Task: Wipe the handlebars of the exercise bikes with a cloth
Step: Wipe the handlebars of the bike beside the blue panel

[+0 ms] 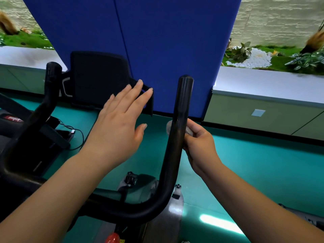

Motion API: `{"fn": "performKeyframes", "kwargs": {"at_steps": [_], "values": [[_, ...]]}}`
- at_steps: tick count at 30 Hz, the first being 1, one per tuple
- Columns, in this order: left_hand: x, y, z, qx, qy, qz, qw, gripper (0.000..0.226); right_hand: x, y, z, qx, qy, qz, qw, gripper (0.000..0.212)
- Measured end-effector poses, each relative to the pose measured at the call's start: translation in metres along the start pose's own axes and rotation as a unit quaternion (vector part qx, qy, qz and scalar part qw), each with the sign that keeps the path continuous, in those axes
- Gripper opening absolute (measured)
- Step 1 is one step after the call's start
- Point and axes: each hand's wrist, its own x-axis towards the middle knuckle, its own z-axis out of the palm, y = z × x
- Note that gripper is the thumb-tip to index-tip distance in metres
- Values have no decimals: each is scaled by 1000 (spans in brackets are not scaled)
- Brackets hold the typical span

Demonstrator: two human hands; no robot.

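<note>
While right hand (199, 142) fingers grip cloth (188, 131) round right handlebar (180, 120); left hand (119, 123) flat, fingers spread, beside it | gap between.

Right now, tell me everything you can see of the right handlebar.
The right handlebar is a smooth, glossy black tube with a rounded end cap. It curves out of the bike's crossbar below and rises nearly upright. The right hand presses a grey cloth around its middle. The left hand hovers open beside it, not touching.
</note>
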Motion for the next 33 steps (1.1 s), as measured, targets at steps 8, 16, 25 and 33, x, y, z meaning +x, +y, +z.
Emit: {"fn": "performKeyframes", "kwargs": {"at_steps": [8, 16, 25, 33], "values": [[6, 2, 0, 3, 47, -5, 999, 73, 46, -28, -10, 5, 25, -53, 998, 42], [14, -3, -1, -12, 53, 13, 998, 71, 68, -52, -7, -22, 58, -94, 994, 42], [12, -9, -2, -24, 54, 34, 998, 74, 66, -68, -2, -3, 92, -144, 985, 39], [11, -13, 1, -36, 56, 43, 997, 75, 34, -69, -9, -228, 109, -302, 919, 37]]}}
